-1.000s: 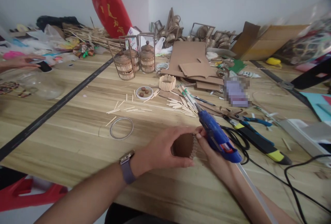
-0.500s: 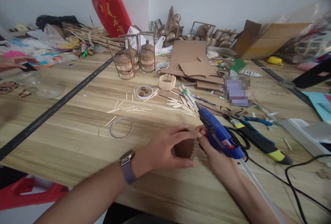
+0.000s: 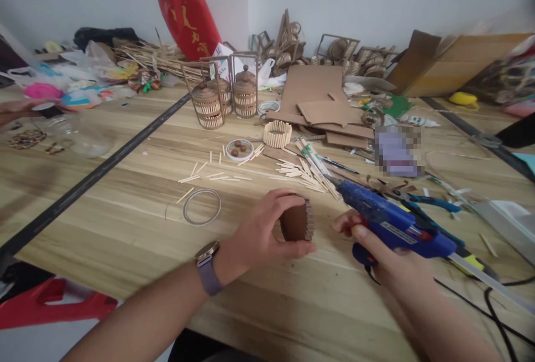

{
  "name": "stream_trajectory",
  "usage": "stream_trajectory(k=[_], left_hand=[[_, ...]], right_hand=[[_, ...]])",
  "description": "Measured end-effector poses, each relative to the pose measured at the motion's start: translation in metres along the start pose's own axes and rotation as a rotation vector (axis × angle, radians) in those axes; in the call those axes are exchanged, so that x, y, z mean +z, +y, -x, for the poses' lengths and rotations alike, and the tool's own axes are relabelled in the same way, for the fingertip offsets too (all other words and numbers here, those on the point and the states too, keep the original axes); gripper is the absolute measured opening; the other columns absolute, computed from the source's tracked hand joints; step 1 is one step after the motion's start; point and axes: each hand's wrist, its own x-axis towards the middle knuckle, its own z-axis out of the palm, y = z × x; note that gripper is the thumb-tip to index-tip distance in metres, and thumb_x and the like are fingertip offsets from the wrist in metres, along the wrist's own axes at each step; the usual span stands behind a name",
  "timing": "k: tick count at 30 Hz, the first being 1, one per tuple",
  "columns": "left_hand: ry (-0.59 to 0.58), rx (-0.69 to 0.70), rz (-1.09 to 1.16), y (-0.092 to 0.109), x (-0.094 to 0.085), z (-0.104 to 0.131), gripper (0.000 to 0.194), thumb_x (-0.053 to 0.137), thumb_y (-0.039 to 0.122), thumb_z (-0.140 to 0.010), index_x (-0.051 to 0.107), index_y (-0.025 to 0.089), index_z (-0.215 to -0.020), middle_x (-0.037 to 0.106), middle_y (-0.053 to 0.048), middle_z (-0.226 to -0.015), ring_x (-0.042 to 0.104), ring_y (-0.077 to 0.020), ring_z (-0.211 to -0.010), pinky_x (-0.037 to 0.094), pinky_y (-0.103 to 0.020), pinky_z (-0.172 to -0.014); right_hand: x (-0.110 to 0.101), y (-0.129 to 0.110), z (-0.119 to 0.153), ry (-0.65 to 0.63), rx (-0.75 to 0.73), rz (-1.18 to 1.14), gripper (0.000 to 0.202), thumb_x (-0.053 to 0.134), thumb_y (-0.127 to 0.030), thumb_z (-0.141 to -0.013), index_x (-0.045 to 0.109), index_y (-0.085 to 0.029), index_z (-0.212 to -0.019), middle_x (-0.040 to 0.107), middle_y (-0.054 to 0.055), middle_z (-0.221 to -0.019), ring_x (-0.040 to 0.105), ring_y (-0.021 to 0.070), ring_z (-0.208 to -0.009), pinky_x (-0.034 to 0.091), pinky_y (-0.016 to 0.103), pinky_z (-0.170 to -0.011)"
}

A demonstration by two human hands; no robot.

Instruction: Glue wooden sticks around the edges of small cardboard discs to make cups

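Observation:
My left hand (image 3: 261, 231) grips a small round cardboard piece (image 3: 296, 223) edged with short sticks, tilted so its brown inside faces me. In my right hand (image 3: 388, 256) is a blue hot glue gun (image 3: 388, 211), its nozzle pointing up and left and a clear glue stick coming out of its back end. The two hands are apart. Ahead of them lies a pile of short wooden sticks (image 3: 298, 172). A ring of upright sticks (image 3: 277, 135) stands behind the pile. A tape ring (image 3: 202, 206) lies left of my left hand.
Basket-like lanterns (image 3: 208, 107) stand at the back left. A shallow ring (image 3: 239, 150) holds brown beads. Cardboard sheets (image 3: 313, 86), pliers (image 3: 434, 202) and an open box (image 3: 455, 67) lie to the right. Another person's hand (image 3: 16, 114) is by a clear jar (image 3: 86, 136).
My right hand has moved right with the glue gun, away from the cardboard piece. My left hand keeps hold of the piece. The view has shifted slightly.

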Motion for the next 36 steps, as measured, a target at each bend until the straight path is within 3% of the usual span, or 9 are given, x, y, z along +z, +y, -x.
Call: stream_trajectory(k=[4, 10, 19, 25, 36], left_hand=[[-0.002, -0.01, -0.017, 0.001, -0.001, 0.0, 0.057, 0.073, 0.048, -0.076, 0.049, 0.027, -0.124, 0.052, -0.01, -0.129, 0.051, -0.0279, -0.12, 0.049, -0.043, -0.098], [0.035, -0.001, -0.031, 0.0, -0.003, 0.0, 0.058, 0.073, 0.043, -0.078, 0.046, 0.029, -0.127, 0.05, -0.01, -0.131, 0.05, -0.028, -0.121, 0.049, -0.044, -0.098], [0.039, -0.016, -0.034, 0.001, -0.001, 0.002, 0.067, 0.075, 0.046, -0.074, 0.042, 0.029, -0.131, 0.052, -0.009, -0.131, 0.051, -0.0279, -0.12, 0.049, -0.043, -0.099], [0.05, -0.095, -0.048, 0.001, 0.0, 0.004, 0.074, 0.077, 0.046, -0.073, 0.038, 0.026, -0.133, 0.05, -0.011, -0.133, 0.053, -0.0293, -0.119, 0.047, -0.046, -0.101], [0.033, -0.023, -0.113, -0.001, -0.001, 0.002, 0.073, 0.076, 0.046, -0.074, 0.037, 0.027, -0.134, 0.05, -0.011, -0.133, 0.05, -0.0284, -0.122, 0.047, -0.045, -0.102]], right_hand=[[0.001, -0.004, 0.004, 0.009, -0.033, -0.038, 0.027, 0.067, -0.052, -0.076, 0.066, -0.025, -0.08, 0.072, 0.004, -0.08, 0.067, 0.0231, -0.08, 0.055, 0.035, -0.075], [-0.014, 0.0, -0.005, -0.154, -0.164, 0.161, 0.028, 0.065, -0.051, -0.078, 0.069, -0.025, -0.07, 0.068, 0.003, -0.067, 0.064, 0.0205, -0.063, 0.056, 0.03, -0.059], [-0.02, -0.006, -0.009, -0.225, -0.217, 0.268, 0.021, 0.063, -0.043, -0.08, 0.07, -0.026, -0.069, 0.07, 0.002, -0.065, 0.066, 0.0205, -0.061, 0.057, 0.028, -0.056], [-0.015, -0.012, -0.009, -0.199, -0.17, 0.297, 0.023, 0.066, -0.046, -0.077, 0.07, -0.026, -0.067, 0.07, 0.003, -0.064, 0.065, 0.0218, -0.059, 0.057, 0.03, -0.054], [-0.014, -0.006, -0.007, -0.185, -0.177, 0.282, 0.014, 0.069, -0.041, -0.074, 0.068, -0.027, -0.071, 0.07, 0.002, -0.066, 0.066, 0.0209, -0.058, 0.055, 0.028, -0.051]])
